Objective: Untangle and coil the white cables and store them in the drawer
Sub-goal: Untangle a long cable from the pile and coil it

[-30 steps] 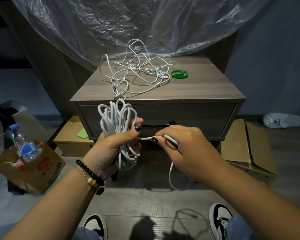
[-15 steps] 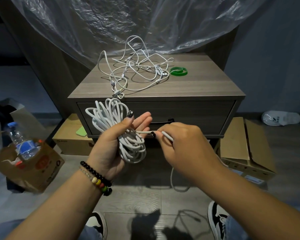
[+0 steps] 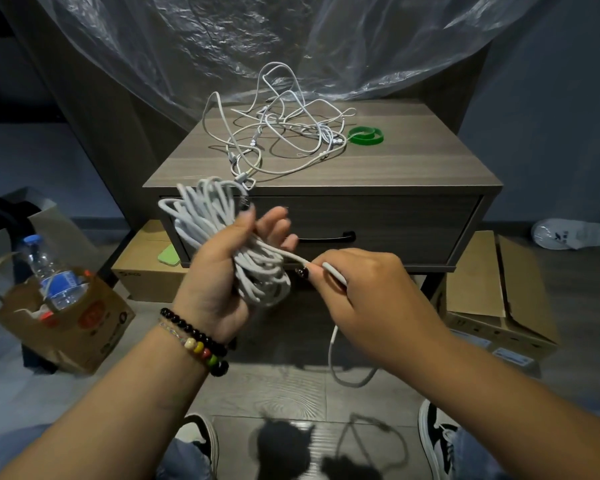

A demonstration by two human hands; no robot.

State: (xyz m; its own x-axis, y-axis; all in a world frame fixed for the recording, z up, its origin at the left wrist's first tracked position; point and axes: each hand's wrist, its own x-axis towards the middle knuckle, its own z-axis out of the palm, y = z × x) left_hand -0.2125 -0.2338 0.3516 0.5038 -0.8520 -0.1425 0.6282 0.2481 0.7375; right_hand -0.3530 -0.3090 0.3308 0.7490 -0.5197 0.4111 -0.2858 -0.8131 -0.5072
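The right hand (image 3: 368, 292) hides part of the cable's loose end (image 3: 331, 355).

A cable tangle (image 3: 278, 133) lies on the nightstand (image 3: 413, 168), above its drawer (image 3: 395, 216), a ring (image 3: 366, 135) just right.

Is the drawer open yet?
No, the drawer front sits flush in the nightstand, its handle untouched.

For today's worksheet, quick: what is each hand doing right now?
Left hand: holds the thick white coiled cable bundle.
Right hand: pinches that cable's loose white tail.
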